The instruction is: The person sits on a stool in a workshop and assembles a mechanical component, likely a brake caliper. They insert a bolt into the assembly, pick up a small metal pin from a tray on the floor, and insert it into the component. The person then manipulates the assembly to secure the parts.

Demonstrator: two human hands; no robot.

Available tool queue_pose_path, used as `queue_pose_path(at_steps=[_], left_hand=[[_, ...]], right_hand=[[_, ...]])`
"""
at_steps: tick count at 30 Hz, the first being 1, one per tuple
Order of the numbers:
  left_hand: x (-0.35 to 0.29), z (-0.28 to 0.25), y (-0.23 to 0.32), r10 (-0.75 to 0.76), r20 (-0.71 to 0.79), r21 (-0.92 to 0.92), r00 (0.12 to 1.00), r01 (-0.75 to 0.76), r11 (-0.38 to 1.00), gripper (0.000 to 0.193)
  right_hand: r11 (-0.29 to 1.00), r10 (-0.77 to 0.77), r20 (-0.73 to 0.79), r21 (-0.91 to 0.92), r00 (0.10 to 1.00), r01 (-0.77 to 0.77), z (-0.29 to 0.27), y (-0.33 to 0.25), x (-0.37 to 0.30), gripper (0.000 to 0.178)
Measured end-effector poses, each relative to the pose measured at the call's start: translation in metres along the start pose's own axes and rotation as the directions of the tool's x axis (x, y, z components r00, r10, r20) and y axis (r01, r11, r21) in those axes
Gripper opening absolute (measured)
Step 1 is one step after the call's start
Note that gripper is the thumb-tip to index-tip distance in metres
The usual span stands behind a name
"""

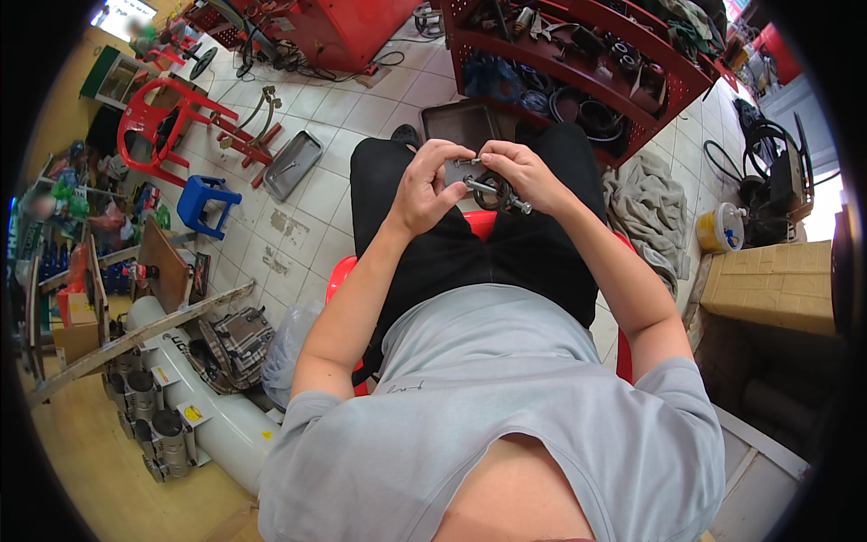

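Above my lap, both hands hold a small metal mechanical part [485, 187] with a grey plate, a bright rod and a dark ring. My left hand [424, 191] is closed on the plate side, its thumb along the plate's lower edge. Closed on the upper right of the part, my right hand [524, 173] pinches near a small pin or bolt at the top. A bright bolt-like end sticks out below the right hand. The part's exact kind cannot be made out, and the fingers hide some of it.
A metal tray [459, 126] lies on the tiled floor beyond my knees, beside a red shelf rack [578, 68] of parts. To the left are another tray [293, 165], a blue stool [208, 206] and a red chair [149, 122]. A grey cloth [648, 212] lies right.
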State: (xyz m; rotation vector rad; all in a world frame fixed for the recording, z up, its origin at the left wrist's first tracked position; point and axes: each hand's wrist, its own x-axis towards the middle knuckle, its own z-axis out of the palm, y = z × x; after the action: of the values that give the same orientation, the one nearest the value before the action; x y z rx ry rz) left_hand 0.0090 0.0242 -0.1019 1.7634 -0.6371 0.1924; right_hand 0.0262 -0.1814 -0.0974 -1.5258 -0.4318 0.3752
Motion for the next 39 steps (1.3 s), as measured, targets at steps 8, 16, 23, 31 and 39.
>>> queue_pose_path(at_steps=[8,16,23,31,39], left_hand=[[-0.001,0.008,-0.006,-0.007,-0.13,0.089,0.991,0.019,0.996,0.018],[-0.002,0.007,-0.01,-0.007,-0.264,0.088,0.965,0.032,0.996,0.016],[-0.004,0.007,-0.005,-0.034,-0.265,0.082,0.964,0.058,0.995,0.016],[-0.002,0.011,-0.002,0.023,-0.236,0.08,0.971,-0.004,0.997,0.018],[-0.004,0.007,0.003,-0.007,-0.06,-0.065,0.998,0.003,0.998,0.029]], right_hand=[[1.0,0.006,0.026,-0.001,1.0,-0.006,-0.001,0.004,0.001,0.021],[0.998,-0.027,-0.088,-0.05,0.996,0.023,-0.002,0.008,0.004,0.033],[0.985,-0.149,-0.09,-0.106,0.985,0.139,-0.01,-0.004,0.004,0.027],[0.995,-0.035,0.039,-0.09,0.999,0.038,-0.007,-0.005,0.001,0.026],[0.996,0.012,0.074,-0.085,0.997,-0.006,-0.004,-0.011,-0.002,0.026]])
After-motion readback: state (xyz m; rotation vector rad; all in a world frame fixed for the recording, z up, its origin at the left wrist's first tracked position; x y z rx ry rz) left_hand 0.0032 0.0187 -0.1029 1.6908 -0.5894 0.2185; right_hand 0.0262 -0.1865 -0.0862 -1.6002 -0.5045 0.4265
